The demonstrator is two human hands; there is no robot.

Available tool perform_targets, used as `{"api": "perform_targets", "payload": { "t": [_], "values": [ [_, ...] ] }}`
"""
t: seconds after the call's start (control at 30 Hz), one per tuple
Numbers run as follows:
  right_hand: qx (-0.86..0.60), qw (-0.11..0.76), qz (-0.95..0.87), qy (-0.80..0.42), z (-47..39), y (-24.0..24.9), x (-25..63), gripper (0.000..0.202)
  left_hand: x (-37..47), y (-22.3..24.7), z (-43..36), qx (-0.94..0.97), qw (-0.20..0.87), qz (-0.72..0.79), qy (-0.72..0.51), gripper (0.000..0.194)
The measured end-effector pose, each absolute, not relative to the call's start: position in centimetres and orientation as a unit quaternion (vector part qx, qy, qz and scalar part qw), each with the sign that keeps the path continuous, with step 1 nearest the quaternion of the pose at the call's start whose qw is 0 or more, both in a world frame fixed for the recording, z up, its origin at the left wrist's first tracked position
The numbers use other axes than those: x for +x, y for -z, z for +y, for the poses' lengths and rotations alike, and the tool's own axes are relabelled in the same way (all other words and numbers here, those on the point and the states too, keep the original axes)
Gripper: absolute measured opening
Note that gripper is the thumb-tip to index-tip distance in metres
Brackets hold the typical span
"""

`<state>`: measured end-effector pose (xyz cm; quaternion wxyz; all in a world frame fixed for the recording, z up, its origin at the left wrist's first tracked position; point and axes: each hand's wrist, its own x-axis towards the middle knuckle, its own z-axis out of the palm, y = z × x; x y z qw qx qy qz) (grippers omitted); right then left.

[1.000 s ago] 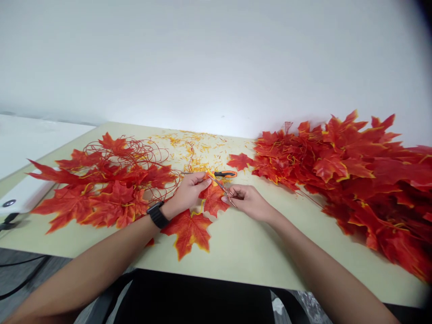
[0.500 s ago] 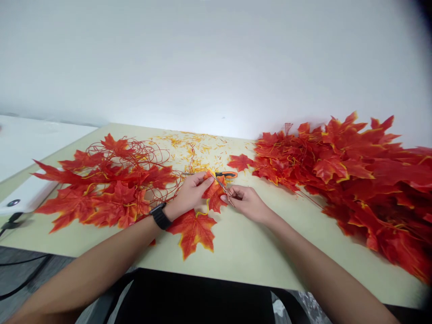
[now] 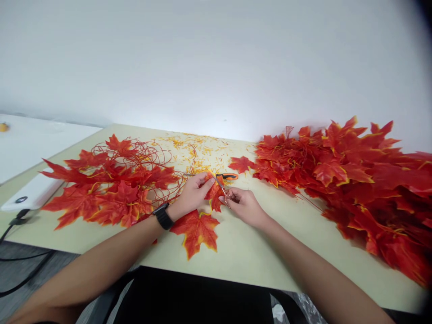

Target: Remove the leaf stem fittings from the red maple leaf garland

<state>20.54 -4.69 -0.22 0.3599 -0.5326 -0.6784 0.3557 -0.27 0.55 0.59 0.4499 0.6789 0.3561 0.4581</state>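
My left hand point(image 3: 195, 192) pinches a red-orange artificial maple leaf point(image 3: 215, 196) by its upper edge. Small metal scissors point(image 3: 223, 190) are held in my right hand point(image 3: 243, 204), with fingers in the handle loops. Their blades lie against the leaf's edge close to my left thumb; whether the blades are closed I cannot tell. Below my left wrist another maple leaf point(image 3: 197, 234) lies flat on the table, joined by a yellow stem. Just behind the held leaf lies an orange-and-black handled tool point(image 3: 227, 176), its far end partly hidden by my left hand.
Maple leaves point(image 3: 114, 198) and tangled red cord point(image 3: 145, 153) lie to the left. Yellow clippings point(image 3: 199, 146) are scattered at the back. A large heap of leaves point(image 3: 354, 180) fills the right side. A white device point(image 3: 30, 193) with a cable sits at the left edge.
The view has shifted slightly, so most things appear a little further right. My right hand and the scissors have turned slightly at the leaf; both hands keep their hold.
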Motion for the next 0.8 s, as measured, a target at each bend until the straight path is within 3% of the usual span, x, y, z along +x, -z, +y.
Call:
{"api": "perform_targets", "payload": {
  "t": [0.8],
  "values": [
    [-0.543, 0.364, -0.685, -0.322, -4.7, 0.5, 19.5, 0.044, -0.1, -0.5, 0.5, 0.653, 0.482, 0.33, -0.483, 0.03]
  ]
}}
